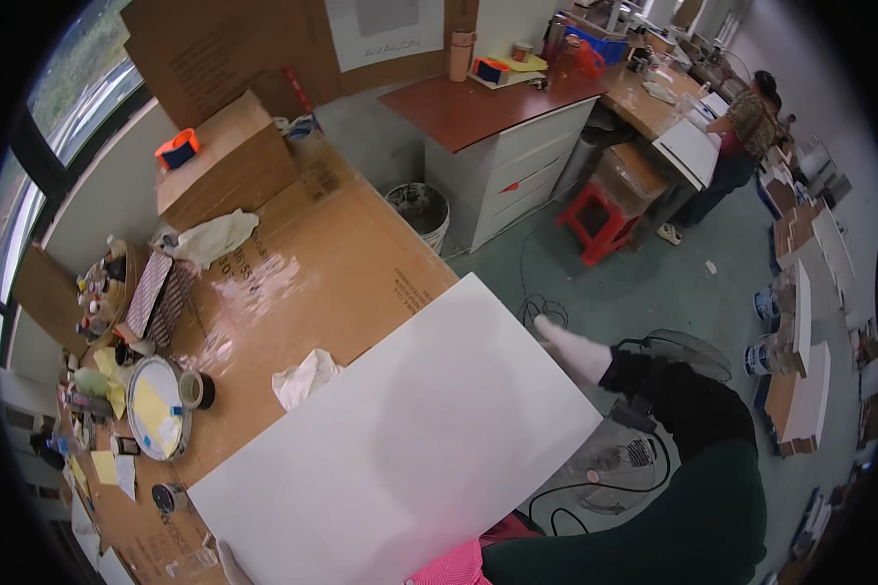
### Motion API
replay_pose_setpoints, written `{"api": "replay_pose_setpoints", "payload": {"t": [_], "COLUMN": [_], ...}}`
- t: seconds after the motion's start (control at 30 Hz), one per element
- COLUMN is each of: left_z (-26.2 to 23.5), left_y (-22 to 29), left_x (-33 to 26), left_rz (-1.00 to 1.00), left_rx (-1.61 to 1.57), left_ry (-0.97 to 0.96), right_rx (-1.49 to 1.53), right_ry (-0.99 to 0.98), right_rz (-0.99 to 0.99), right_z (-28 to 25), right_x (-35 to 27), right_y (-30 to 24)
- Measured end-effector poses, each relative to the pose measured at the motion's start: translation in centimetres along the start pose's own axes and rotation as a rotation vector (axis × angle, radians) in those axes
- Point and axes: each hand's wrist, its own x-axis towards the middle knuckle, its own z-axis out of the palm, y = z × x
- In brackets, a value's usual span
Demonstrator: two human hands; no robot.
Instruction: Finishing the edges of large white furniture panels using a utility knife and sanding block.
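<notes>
We steady a large white rectangular panel (400,439) lying flat on the cardboard-covered worktable (351,244). Our white-gloved right hand (576,353) grips its far right edge; the left hand (232,564) touches its near corner, grip unclear. The panel's surface looks bare, untouched.

Green floor (693,283), white drawer cabinet (517,166) — windows (78,97) at left.

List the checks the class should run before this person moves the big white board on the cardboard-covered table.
1. Right hand on the white board edge: ok.
2. Left hand grip at the near corner: cannot tell, mostly out of the picture.
3. Crumpled cloth clear of the board: not ok, it lies at the edge.
4. Tape roll clear of the board: ok.
5. Floor fan clear of the right hand: not ok, close.
</notes>
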Motion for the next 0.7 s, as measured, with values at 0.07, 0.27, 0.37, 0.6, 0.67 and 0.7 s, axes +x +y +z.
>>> {"api": "replay_pose_setpoints", "payload": {"t": [0.07,0.27,0.37,0.6,0.67,0.7], "left_z": [1.9,10.0,10.9,7.9,6.8,6.2], "left_y": [-0.5,-2.5,-2.6,-1.0,-0.6,-0.4], "left_x": [2.2,6.8,7.5,6.9,6.5,6.3], "left_rz": [-0.037,-0.179,-0.222,-0.257,-0.265,-0.269], "left_rx": [0.01,0.048,0.073,0.115,0.129,0.137], "left_ry": [-0.079,-0.338,-0.384,-0.343,-0.323,-0.313], "right_rx": [0.066,0.178,0.271,0.218,0.249,0.28], "right_ry": [0.0,-0.1,-0.108,-0.094,-0.109,-0.122], "right_rz": [-0.134,-0.168,-0.172,-0.162,-0.17,-0.179], "right_z": [0.3,-1.4,-0.8,-0.8,-1.2,-1.6], "right_x": [-0.6,2.7,0.3,1.0,2.0,2.4], "right_y": [1.4,1.9,1.7,1.8,2.6,2.9]}}
